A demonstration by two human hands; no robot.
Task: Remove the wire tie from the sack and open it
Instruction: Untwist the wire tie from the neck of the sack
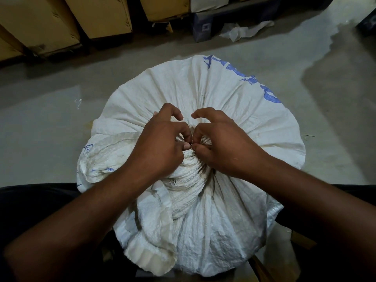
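Observation:
A full white woven sack (234, 102) with blue print stands on the floor right below me, its mouth gathered into a tight bunched neck (189, 171). My left hand (160, 143) and my right hand (219, 145) meet at the top of that neck, fingers curled. Both thumbs and forefingers pinch at the same spot, where a thin wire tie (190, 143) is barely visible between the fingertips. The loose end of the sack mouth flops toward me below the neck.
The sack sits on a grey concrete floor (61, 110). Cardboard boxes (97, 15) line the far wall. A crumpled white plastic scrap (242, 31) lies at the back right, near a dark crate (205, 27). A wet-looking stain spreads across the floor on the right.

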